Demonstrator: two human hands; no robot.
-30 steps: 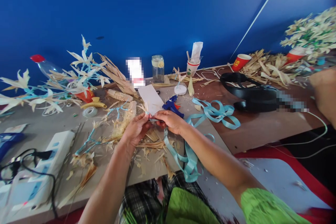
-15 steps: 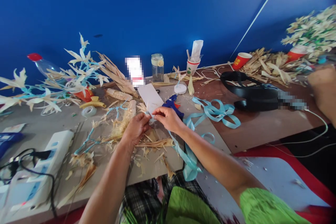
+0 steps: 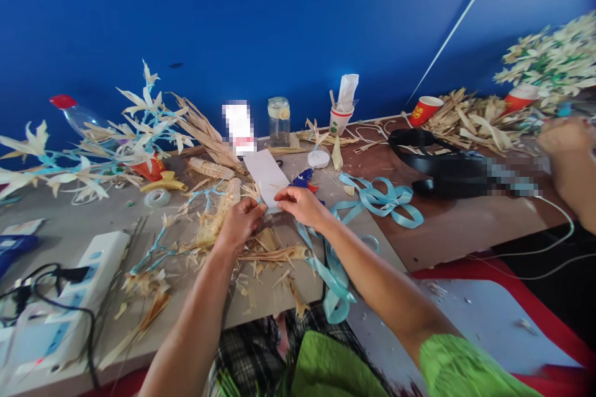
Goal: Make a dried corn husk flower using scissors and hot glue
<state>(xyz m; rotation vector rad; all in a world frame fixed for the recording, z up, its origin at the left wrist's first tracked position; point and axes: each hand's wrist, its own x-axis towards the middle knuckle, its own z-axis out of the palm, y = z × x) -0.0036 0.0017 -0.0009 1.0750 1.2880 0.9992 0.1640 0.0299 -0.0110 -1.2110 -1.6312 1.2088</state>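
Beneath both hands spreads the table (image 3: 114,208). Well left of the grip, a husk branch (image 3: 149,108) bears pale flowers. Right of the grip and nearer the body, blue ribbon (image 3: 338,301) trails from below the right hand (image 3: 305,206) to the table's edge, with more loops farther right. That hand keeps a narrow gap between thumb and forefinger; whether anything lies between them, I cannot tell. Just beside it, the left hand (image 3: 242,220) pinches thumb to finger. Directly beyond the fingertips lies a white card (image 3: 266,177); left of the grip, a cob (image 3: 230,195); beyond the right hand, a glue gun (image 3: 303,178), partly hidden; farther left, a tape roll (image 3: 157,198). Smallest, a bit of husk (image 3: 255,191) sits in the left pinch, its detail blurred.
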